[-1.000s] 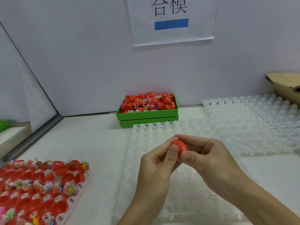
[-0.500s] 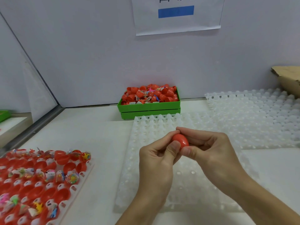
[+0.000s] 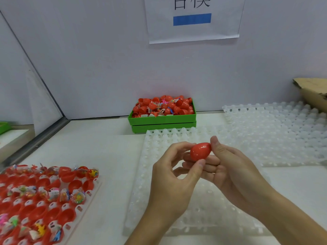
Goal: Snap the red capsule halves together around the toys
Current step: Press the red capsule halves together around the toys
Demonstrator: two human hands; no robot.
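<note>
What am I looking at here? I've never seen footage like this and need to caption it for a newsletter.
There is no machine here: these are a person's two bare hands, filmed by one camera worn on the head, looking forward and down. The left hand and right hand together hold a closed red capsule above an empty white plastic tray of small cups. To the left lies a tray of open red halves, many with wrapped little toys in them. At the back against the wall stands a green box heaped with more red pieces and toys. Another white tray lies to the right, a cardboard box behind it.
</note>
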